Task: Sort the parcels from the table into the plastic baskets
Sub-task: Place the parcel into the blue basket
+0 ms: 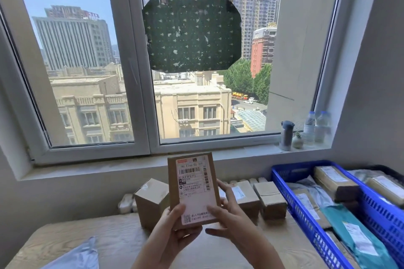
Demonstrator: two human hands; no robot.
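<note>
The left hand [172, 231] is gripping the box [215, 194] above the table [87, 238], thumb on its label [193, 183]; the right hand [234, 218] is touching its right edge, fingers [226, 192] nearly straight.

bright daylight through the window [140, 54], soft shadows, wide-angle bending at edges, slight blur
</note>
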